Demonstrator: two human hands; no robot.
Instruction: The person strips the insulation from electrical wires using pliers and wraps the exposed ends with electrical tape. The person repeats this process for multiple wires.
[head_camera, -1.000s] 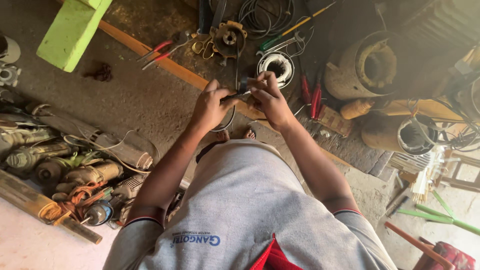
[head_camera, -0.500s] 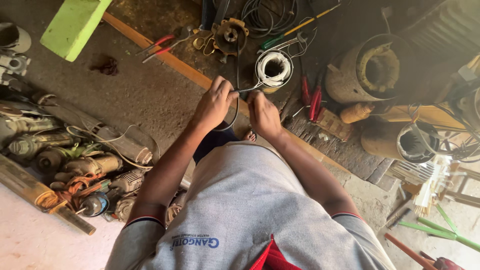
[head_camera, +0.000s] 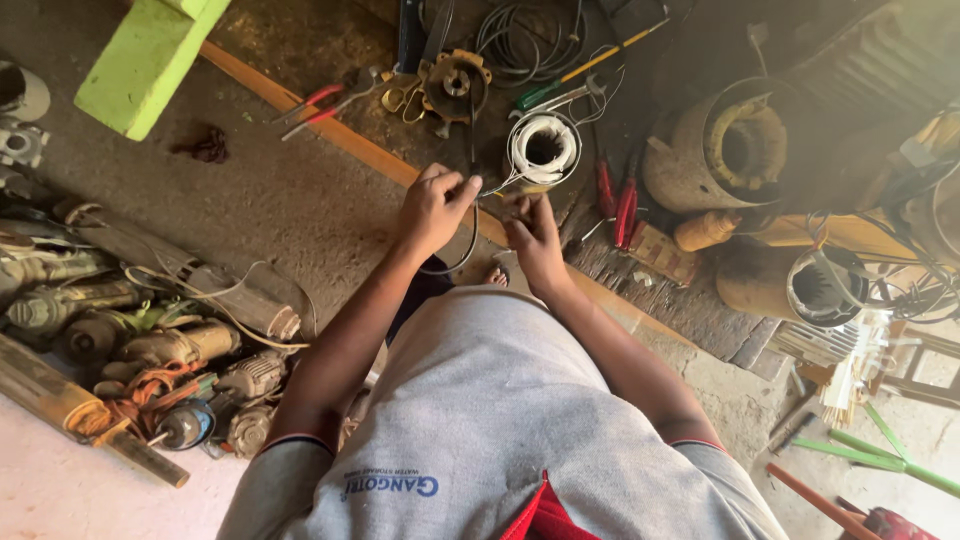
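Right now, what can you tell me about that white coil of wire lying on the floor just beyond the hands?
The white coil of wire is a round, neatly wound ring with a dark hollow centre, lying flat on the dirty workshop floor. It looks like plastic-coated wire. A loose strand runs from it toward the left hand. Red-handled screwdrivers lie just to its right.

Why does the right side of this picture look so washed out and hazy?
Head view: bright light flares in from the upper right, veiling the large motor housing; the left hand, right hand and white wire coil stay fairly sharp; edges bend from the wide lens.
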